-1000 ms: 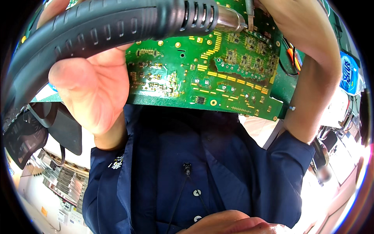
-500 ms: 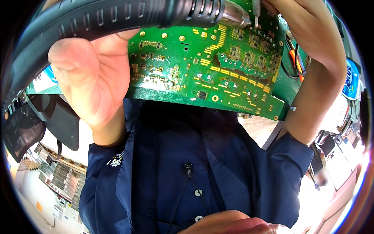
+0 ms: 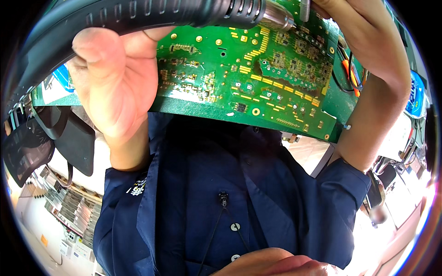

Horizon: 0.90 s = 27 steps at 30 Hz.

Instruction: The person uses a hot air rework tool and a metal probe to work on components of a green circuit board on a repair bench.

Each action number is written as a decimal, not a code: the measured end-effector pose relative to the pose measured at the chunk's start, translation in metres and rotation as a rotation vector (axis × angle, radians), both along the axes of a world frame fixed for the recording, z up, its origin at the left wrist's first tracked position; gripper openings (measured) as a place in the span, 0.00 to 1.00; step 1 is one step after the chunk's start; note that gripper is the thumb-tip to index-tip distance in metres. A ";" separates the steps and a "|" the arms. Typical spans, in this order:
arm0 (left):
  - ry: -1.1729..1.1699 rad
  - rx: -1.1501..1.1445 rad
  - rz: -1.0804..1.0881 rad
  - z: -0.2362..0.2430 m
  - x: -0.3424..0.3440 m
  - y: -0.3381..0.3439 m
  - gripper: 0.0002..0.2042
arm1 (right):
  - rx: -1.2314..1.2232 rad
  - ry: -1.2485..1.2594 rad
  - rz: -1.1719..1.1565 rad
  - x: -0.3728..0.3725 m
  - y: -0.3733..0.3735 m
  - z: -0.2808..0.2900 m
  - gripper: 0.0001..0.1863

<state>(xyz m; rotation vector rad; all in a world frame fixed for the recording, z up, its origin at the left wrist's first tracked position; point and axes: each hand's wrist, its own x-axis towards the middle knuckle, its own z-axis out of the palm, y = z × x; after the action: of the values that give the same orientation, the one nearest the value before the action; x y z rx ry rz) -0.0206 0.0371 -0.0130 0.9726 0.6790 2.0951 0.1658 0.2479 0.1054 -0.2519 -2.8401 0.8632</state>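
My left hand (image 3: 115, 87) is wrapped around the black ribbed handle of a hot-air tool (image 3: 115, 14). Its metal nozzle (image 3: 276, 16) points right over the top of a green circuit board (image 3: 258, 83) with gold pads and many small parts. My right hand (image 3: 354, 32) reaches in from the upper right and pinches a thin metal tool (image 3: 305, 9) right beside the nozzle tip, over the board's upper edge. The fingertips of that hand are cut off by the picture's rim.
My dark blue buttoned shirt (image 3: 221, 198) fills the middle below the board. Orange and black wires (image 3: 350, 78) hang at the board's right edge. A black pouch (image 3: 69, 138) is at the left, a blue-and-white container (image 3: 416, 96) at the right, and stacked trays (image 3: 73, 207) at the lower left.
The hot-air tool and my left hand have moved up, and the nozzle has slid right to the thin metal tool. The board has tilted a little and shows larger.
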 end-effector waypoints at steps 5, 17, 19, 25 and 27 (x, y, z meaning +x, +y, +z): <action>0.016 0.012 0.074 0.002 0.010 0.007 0.20 | -0.266 0.140 -0.009 0.002 0.030 -0.017 0.17; 0.005 -0.013 0.051 0.001 0.010 0.007 0.11 | -0.265 0.280 -0.504 0.052 0.005 -0.027 0.11; 0.010 0.000 0.011 0.000 0.006 0.006 0.11 | -0.350 0.322 -0.585 0.042 -0.002 -0.030 0.09; 0.009 0.050 0.080 0.001 0.008 0.005 0.12 | -0.483 0.339 -0.590 0.038 -0.003 -0.034 0.06; 0.055 0.069 0.077 0.003 0.010 0.011 0.16 | -0.504 0.351 -0.577 0.040 -0.002 -0.036 0.06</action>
<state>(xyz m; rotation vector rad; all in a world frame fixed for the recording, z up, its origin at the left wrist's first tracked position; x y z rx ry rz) -0.0103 0.0482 -0.0097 1.0604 0.6856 2.1781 0.2057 0.2457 0.0698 -0.8341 -2.0188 1.2963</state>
